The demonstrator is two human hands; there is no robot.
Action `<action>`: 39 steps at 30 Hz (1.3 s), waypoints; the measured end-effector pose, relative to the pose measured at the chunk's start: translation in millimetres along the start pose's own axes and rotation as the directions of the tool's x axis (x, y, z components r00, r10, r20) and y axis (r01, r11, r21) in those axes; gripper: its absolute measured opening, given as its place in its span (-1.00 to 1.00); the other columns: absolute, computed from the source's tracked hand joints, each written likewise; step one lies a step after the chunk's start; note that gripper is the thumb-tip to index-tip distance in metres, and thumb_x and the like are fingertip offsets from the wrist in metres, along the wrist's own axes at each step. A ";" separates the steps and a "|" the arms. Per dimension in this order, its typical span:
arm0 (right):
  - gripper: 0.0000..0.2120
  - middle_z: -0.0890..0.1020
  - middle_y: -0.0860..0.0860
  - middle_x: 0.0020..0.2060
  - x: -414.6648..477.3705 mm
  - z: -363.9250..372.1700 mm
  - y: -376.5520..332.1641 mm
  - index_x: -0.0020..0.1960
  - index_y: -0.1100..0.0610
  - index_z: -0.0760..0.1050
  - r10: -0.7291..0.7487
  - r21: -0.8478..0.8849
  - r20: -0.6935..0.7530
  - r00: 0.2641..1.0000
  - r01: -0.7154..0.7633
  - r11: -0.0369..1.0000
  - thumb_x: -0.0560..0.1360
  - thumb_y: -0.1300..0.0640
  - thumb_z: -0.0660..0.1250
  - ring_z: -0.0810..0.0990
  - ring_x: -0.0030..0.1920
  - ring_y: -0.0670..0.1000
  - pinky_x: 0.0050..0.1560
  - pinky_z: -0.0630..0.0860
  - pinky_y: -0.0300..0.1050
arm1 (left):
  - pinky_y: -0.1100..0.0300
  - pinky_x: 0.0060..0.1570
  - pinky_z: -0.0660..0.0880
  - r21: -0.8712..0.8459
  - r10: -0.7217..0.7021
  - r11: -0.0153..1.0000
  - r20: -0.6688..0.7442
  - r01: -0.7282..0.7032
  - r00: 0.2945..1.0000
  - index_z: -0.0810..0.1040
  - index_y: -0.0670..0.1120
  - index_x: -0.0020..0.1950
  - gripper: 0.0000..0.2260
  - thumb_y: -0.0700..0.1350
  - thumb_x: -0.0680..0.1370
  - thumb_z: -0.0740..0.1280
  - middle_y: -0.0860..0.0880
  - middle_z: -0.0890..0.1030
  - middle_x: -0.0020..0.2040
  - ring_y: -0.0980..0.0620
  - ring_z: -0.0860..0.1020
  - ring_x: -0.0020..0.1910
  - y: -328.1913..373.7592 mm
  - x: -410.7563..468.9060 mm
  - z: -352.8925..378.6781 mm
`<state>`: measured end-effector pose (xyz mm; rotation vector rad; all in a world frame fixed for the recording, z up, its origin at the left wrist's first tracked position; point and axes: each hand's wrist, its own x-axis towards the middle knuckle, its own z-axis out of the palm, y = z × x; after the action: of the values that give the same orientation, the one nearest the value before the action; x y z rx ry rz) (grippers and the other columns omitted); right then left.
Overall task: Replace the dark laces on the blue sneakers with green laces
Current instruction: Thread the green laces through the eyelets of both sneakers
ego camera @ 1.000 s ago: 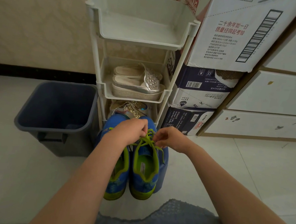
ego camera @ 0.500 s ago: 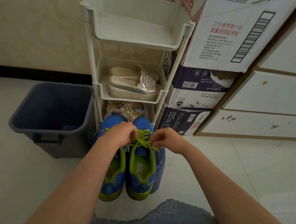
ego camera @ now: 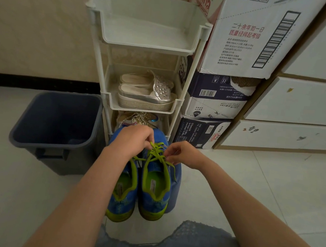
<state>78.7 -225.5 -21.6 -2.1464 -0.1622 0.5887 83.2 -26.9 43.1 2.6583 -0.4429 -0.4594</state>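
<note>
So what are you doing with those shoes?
A person is putting a green lace on a pair of blue sneakers. The left hand and the right hand both pinch the lace near the top of the sneaker on the person's right, as if pulling it tight or tying it. No dark lace is in sight. A white rack stands just behind the sneakers, with a dark bin beside it.

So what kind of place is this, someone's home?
Probably a home entryway or storage corner: a white shoe rack holding silver sandals, stacked cardboard cartons and a grey bin.
</note>
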 end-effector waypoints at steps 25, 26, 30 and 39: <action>-0.90 0.61 0.00 -0.27 1.5 -1.1 1.7 -0.04 0.27 0.59 -0.058 -0.018 0.003 0.998 0.058 0.998 0.45 0.35 0.41 0.58 -0.25 -0.11 -0.16 0.56 -0.33 | 0.21 -0.10 0.44 -0.030 0.018 0.999 -0.021 -0.018 1.000 0.59 0.03 -0.08 -0.87 -0.18 0.57 0.29 0.09 0.66 -0.05 0.09 0.59 -0.03 -12.6 -1.3 4.4; -0.90 0.61 0.00 -0.27 1.3 -1.5 1.4 -0.04 0.28 0.59 -0.059 -0.017 0.000 0.998 0.059 0.998 0.45 0.35 0.41 0.57 -0.26 -0.12 -0.17 0.55 -0.35 | 0.18 -0.08 0.46 -0.038 0.014 0.999 -0.021 -0.014 1.000 0.59 0.01 -0.08 -0.86 -0.20 0.56 0.28 0.07 0.66 -0.04 0.07 0.60 -0.03 -12.1 -1.5 6.1; -0.89 0.60 -0.02 -0.27 2.5 1.7 -0.2 -0.02 0.28 0.59 -0.063 -0.040 -0.005 0.998 0.063 0.997 0.45 0.35 0.40 0.56 -0.27 -0.12 -0.18 0.55 -0.34 | 0.08 -0.04 0.53 -0.096 -0.001 0.995 -0.029 -0.002 1.000 0.55 0.03 -0.15 -0.78 -0.27 0.55 0.23 0.05 0.66 -0.07 0.06 0.61 -0.06 -11.4 -1.6 13.7; -0.71 0.60 0.09 -0.22 -7.9 -6.0 -0.5 -0.15 0.12 0.56 0.137 0.032 0.079 0.987 -0.140 0.990 0.56 -0.07 0.25 0.54 -0.26 -0.04 -0.19 0.52 -0.25 | 0.06 0.11 0.50 -0.115 -0.109 0.987 0.041 0.113 0.993 0.55 -0.02 0.21 -0.73 -0.26 0.54 0.32 -0.05 0.61 0.11 0.01 0.57 0.08 -31.8 10.7 27.9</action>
<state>74.6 -232.2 -15.4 -2.1115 -0.0432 0.7495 89.7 -12.5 2.4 2.5734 -0.2704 -0.5480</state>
